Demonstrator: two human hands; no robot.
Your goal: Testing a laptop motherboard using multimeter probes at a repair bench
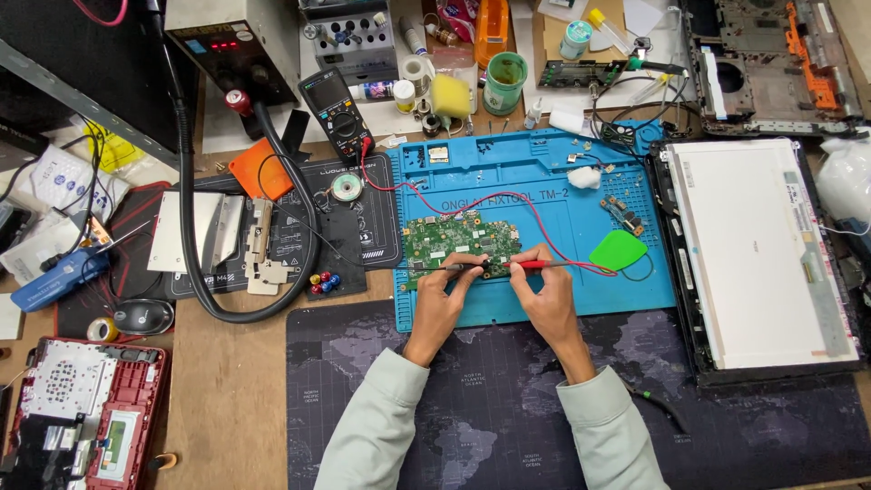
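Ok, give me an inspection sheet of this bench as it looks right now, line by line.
Surface: blue silicone repair mat on a wooden bench, dark map-print desk mat in front.
Job's things: green circuit board on the blue mat; left hand holds a black probe, right hand a red probe, both tips at the board's near edge.
Clutter: green plastic pry pick, yellow sponge, green tub.
Fingers: both hands pinch their probes.
Cables: red lead runs toward the black multimeter.
Surroundings: white laptop screen panel right, red laptop shell left.
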